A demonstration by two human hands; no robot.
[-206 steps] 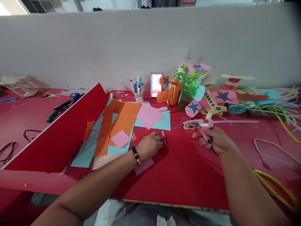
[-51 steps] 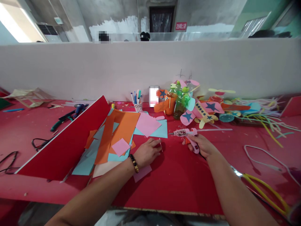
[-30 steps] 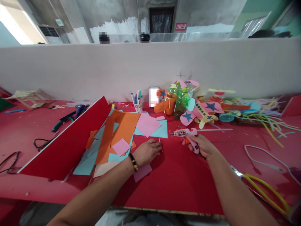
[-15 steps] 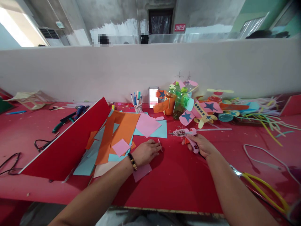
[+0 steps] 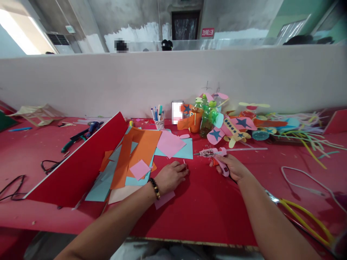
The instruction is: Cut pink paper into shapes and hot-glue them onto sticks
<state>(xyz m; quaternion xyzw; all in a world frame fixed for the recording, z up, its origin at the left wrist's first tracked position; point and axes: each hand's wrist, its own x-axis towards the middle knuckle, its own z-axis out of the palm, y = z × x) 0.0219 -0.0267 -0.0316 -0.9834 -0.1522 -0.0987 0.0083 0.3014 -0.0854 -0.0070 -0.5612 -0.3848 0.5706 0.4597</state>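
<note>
Several pens (image 5: 160, 108) stand in a cup (image 5: 159, 124) beyond the left hand (image 5: 171, 177).

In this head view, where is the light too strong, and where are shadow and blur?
Head view: upper left is washed out; same view: soft shadow on the red board beside the left hand; same view: metal of the scissors glints; same view: lower-right dark object is too blurred to identify.
</note>
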